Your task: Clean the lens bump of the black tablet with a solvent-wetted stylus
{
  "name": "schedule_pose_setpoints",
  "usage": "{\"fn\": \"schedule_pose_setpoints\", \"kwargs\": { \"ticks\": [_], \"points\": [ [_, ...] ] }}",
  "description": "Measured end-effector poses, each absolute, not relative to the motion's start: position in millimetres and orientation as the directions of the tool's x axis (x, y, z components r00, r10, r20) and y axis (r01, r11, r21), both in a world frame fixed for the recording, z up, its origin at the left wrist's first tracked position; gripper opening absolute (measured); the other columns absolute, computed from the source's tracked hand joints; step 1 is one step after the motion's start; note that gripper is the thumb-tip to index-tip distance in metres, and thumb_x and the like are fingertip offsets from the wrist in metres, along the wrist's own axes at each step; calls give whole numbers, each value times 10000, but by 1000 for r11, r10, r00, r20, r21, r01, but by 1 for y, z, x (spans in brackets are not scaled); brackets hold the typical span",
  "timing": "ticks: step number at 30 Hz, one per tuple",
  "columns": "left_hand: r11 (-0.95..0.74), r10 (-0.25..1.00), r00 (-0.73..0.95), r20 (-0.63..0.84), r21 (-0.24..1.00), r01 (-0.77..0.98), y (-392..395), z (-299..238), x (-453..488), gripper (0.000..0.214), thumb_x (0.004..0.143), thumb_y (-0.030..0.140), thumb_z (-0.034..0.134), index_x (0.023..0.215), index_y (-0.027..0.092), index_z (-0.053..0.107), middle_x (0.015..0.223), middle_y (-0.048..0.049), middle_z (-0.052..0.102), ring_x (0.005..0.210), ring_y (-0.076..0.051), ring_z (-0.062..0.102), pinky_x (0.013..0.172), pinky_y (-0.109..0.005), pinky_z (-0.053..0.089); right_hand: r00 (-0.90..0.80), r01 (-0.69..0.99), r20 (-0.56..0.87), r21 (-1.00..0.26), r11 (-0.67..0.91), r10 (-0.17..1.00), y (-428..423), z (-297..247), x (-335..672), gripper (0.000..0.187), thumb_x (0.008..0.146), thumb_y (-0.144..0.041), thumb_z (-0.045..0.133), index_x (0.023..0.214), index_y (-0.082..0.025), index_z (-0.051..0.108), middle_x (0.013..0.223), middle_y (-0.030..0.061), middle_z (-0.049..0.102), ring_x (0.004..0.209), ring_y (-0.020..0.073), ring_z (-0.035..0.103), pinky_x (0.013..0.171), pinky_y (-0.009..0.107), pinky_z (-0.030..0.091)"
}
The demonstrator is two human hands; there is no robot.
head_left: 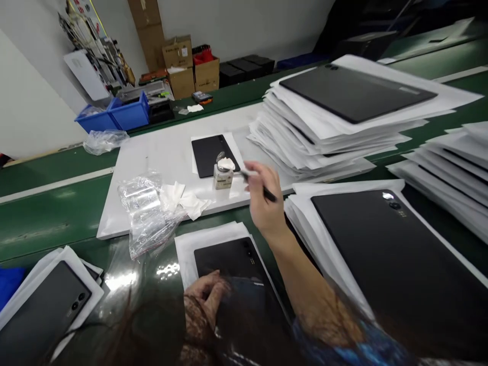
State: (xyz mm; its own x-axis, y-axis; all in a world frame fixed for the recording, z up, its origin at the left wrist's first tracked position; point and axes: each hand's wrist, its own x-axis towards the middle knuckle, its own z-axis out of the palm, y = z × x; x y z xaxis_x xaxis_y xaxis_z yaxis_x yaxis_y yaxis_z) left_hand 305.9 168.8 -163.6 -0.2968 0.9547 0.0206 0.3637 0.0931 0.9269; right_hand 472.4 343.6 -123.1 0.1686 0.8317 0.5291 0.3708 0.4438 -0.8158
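In the head view my right hand is raised above the white board's front edge, its fingers closed round a slim black pen-like tool. The tool's tip points left, toward a small white bottle with a white wad at its mouth. My left hand rests at the left side of a black tablet-like panel lying on white sheets. Its thumb and fingers are drawn together, and what they pinch, if anything, cannot be made out. Hair partly covers the near end of that panel.
A smaller black panel lies behind the bottle on the white board. Crumpled tissues and a clear plastic bag are at left. Stacked panels with white sheets rise at right. Blue bins stand behind.
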Motion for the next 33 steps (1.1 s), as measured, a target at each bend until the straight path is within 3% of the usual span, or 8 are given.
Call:
{"fn": "schedule_pose_setpoints", "kwargs": {
  "ticks": [2, 3, 6, 9, 13, 17, 27, 33],
  "points": [
    [70, 964, -265, 28, 933, 353, 170, -156, 304, 149, 694, 332, 608, 595, 281, 707, 508, 30, 742, 820, -255, 726, 669, -297, 597, 48, 110, 462, -884, 455, 885, 288, -134, 486, 603, 1320, -746, 521, 1275, -310, 936, 1117, 83, 859, 883, 263, 810, 945, 487, 750],
    [60, 969, -246, 31, 933, 355, 170, -153, 304, 153, 700, 332, 605, 599, 283, 708, 482, 39, 732, 849, -251, 718, 707, -308, 588, -28, 37, 420, -907, 420, 907, 263, -139, 496, 610, 1299, -768, 581, 1148, -307, 951, 1091, 87, 868, 813, 245, 799, 860, 455, 744],
    [44, 981, -194, 33, 924, 379, 171, -144, 306, 125, 689, 329, 634, 606, 284, 715, 553, 46, 755, 849, -254, 718, 731, -329, 583, -202, 46, 179, -980, 192, 963, 212, -149, 527, 480, 1123, -728, 946, 896, -306, 943, 1060, 102, 913, 784, 237, 845, 736, 377, 728],
    [35, 987, -159, 35, 908, 417, 171, -142, 309, 107, 692, 318, 647, 625, 285, 724, 591, 42, 764, 859, -261, 714, 735, -338, 584, -260, 83, 47, -994, 70, 965, 197, -151, 548, 369, 1034, -612, 1066, 849, -320, 937, 965, 92, 933, 820, 270, 905, 794, 386, 781],
    [16, 989, -137, 54, 885, 465, 170, -145, 311, 101, 710, 340, 643, 668, 295, 723, 618, 42, 770, 874, -261, 709, 719, -344, 591, -305, 125, 103, -981, 148, 947, 200, -143, 547, 169, 1018, -333, 1031, 872, -329, 945, 922, 72, 953, 834, 281, 943, 829, 391, 815],
    [-13, 989, -119, 84, 866, 500, 170, -144, 311, 137, 734, 377, 620, 683, 299, 721, 616, 52, 770, 851, -244, 718, 748, -347, 583, -330, 100, 208, -962, 253, 921, 203, -138, 533, 186, 995, -198, 976, 878, -337, 937, 923, 41, 970, 801, 251, 952, 773, 328, 798],
    [-37, 991, -90, 104, 834, 551, 169, -142, 312, 137, 748, 343, 610, 703, 277, 722, 646, 31, 774, 878, -248, 709, 714, -342, 596, -280, 32, 236, -967, 255, 931, 202, -143, 524, 212, 1017, -244, 1000, 835, -347, 965, 820, 66, 958, 678, 298, 941, 643, 384, 803],
    [-43, 983, -123, 137, 819, 572, 169, -143, 313, 142, 737, 333, 617, 678, 266, 727, 639, 13, 773, 791, -251, 733, 670, -335, 607, -262, -49, 300, -953, 298, 917, 190, -148, 520, 219, 982, -205, 1012, 870, -392, 991, 780, 52, 946, 600, 307, 900, 557, 410, 770]
  ]
}}
